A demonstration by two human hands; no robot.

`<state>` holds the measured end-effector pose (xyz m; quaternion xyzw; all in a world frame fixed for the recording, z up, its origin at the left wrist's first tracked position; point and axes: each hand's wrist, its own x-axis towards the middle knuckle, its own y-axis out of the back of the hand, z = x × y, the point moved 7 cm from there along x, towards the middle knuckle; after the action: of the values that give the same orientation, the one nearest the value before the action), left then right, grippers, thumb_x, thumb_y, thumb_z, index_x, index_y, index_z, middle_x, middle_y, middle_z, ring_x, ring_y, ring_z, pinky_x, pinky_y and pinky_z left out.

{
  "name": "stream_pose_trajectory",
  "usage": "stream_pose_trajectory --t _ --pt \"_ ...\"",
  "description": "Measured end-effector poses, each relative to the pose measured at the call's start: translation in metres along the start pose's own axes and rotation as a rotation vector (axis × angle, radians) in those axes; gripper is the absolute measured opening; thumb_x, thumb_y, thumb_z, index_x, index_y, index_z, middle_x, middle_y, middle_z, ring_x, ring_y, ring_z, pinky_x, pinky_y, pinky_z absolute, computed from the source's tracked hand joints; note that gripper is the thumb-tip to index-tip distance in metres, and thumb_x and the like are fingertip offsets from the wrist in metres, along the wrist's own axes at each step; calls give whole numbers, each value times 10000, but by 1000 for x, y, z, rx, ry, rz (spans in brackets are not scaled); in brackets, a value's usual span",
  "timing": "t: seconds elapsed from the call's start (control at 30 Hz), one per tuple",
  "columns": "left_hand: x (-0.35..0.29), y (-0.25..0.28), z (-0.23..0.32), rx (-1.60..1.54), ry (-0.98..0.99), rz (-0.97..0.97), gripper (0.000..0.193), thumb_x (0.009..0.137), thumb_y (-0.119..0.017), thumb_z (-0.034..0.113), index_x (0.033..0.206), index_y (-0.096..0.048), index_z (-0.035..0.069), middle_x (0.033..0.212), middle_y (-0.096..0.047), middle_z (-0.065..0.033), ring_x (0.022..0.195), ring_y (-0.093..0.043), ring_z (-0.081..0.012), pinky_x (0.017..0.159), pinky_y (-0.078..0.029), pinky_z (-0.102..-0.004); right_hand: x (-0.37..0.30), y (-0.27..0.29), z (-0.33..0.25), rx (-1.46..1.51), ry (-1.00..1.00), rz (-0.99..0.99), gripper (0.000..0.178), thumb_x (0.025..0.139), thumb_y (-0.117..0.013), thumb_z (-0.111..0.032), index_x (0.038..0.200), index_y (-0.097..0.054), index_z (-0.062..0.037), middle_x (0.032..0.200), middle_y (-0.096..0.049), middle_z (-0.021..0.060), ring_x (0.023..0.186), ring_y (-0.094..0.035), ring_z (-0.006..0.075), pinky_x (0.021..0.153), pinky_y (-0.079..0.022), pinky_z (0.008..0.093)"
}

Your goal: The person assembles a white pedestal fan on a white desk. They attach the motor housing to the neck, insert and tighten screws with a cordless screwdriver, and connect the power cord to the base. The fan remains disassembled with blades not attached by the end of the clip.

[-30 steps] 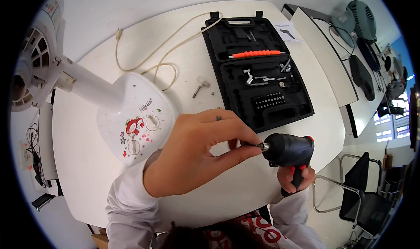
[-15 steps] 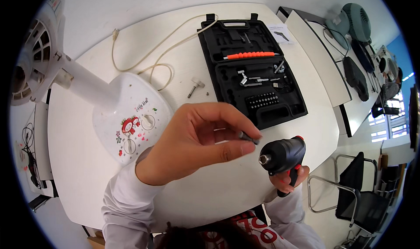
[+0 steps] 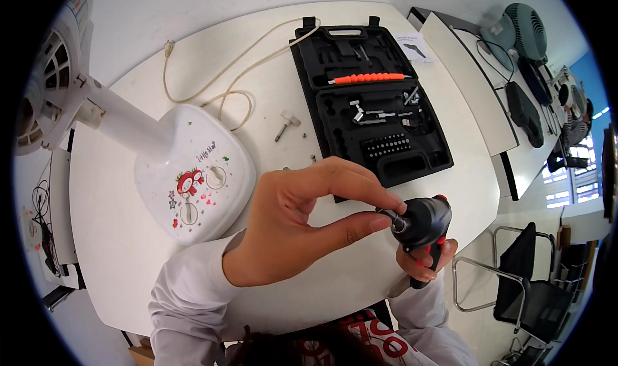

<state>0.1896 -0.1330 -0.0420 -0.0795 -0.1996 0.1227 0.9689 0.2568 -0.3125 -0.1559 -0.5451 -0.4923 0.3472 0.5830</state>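
Note:
Between the thumb and forefinger of my left hand [image 3: 302,218] is a small metal screwdriver bit [image 3: 387,214], mostly covered by the fingertips. It meets the silver chuck [image 3: 400,224] at the front of a black and red cordless screwdriver [image 3: 425,219]; how far it sits inside cannot be seen. My right hand [image 3: 421,263] is wrapped round the screwdriver's handle, holding its nose toward my left hand. Beyond my hands lies an open black tool case [image 3: 412,162] with a row of bits, small metal fittings and an orange flexible shaft [image 3: 368,78].
A white fan with a broad base [image 3: 151,173] stands at the left, its pale cord [image 3: 215,83] looping behind. A knob-headed bolt [image 3: 288,124] and tiny metal pieces lie left of the case. A leaflet [image 3: 414,46] is behind it; a black chair [image 3: 524,279] stands right.
My left hand has moved right and brought the bit up to the screwdriver's chuck. The screwdriver in my right hand has stayed nearly in place, tilting slightly.

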Motion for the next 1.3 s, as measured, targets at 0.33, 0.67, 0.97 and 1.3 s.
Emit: stream_pose_trajectory --t 0.33,0.67,0.97,1.3 --pt "-1 -3 18 343 -222 -34 271 652 -735 -75 896 -663 18 850 -685 -97 862 -582 -209 747 -465 -312 -1 1 0 -63 -4 -25 656 753 -532 -261 1280 -348 84 830 -627 153 432 -537 145 367 -463 208" --pt "2 -5 26 507 -287 -44 236 624 -777 -18 833 -689 47 812 -686 -67 802 -603 -211 665 -487 -294 -2 0 0 -45 14 48 585 746 -539 -202 1227 -399 100 802 -600 205 386 -504 167 352 -450 231" --pt "5 -3 32 528 -250 -102 241 631 -750 -55 842 -669 28 804 -685 -74 843 -624 -247 704 -511 -318 -5 5 1 -112 23 148 554 732 -555 -183 1176 -428 122 738 -566 216 340 -451 175 308 -396 254" --pt "1 4 20 316 -33 155 238 608 -766 -74 799 -653 11 731 -670 -100 709 -656 -221 665 -521 -285 -4 5 1 -283 48 227 577 709 -592 -188 1189 -437 93 758 -577 243 329 -448 185 300 -389 255"
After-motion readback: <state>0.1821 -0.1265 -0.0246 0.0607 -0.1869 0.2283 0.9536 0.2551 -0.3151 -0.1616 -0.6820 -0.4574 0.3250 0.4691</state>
